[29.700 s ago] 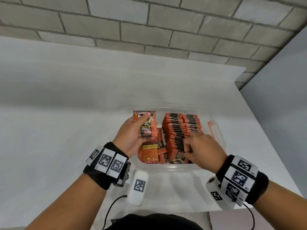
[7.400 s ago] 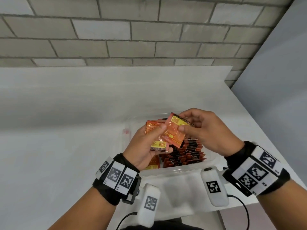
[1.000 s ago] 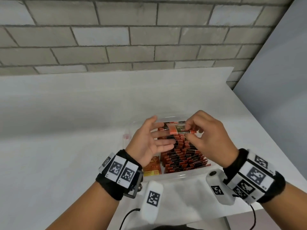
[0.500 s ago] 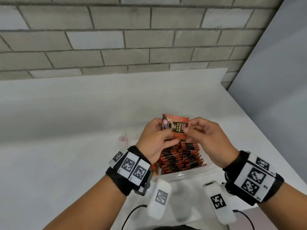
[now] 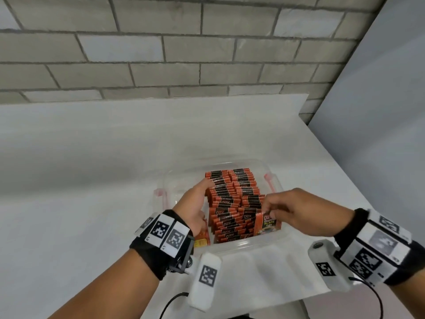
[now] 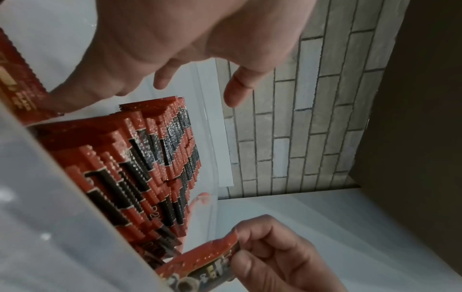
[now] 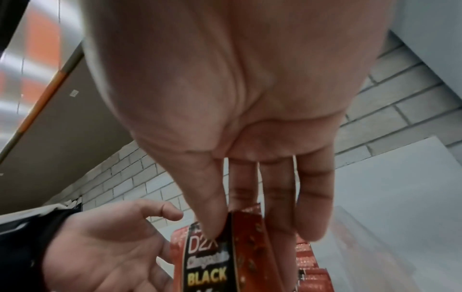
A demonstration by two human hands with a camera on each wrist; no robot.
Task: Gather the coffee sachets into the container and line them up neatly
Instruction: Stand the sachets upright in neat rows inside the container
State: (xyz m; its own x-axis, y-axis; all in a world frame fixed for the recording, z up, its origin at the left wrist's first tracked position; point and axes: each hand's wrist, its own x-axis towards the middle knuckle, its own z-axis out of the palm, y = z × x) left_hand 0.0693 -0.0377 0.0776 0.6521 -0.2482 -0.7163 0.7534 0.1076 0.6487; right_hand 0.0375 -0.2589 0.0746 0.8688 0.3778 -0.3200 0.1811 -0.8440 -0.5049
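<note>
sachet (image 5: 268,223) upright, face toward camera, at near end of right-hand row (image 5: 247,192) in container (image 5: 273,180) | right hand (image 5: 296,211) pinches its top edge, thumb against fingers | left hand (image 5: 195,204) nearer left row, fingers relaxed, holding nothing | judged: lower straight down.

Right hand (image 7: 250,177) pinches a D2X sachet (image 7: 220,256) upright beside the spread left hand (image 7: 105,252)

Black wristbands (image 5: 158,252) with white coded tags, white camera pods (image 5: 205,279).

Bare workroom: block wall (image 5: 184,54), white table (image 5: 92,180)
</note>
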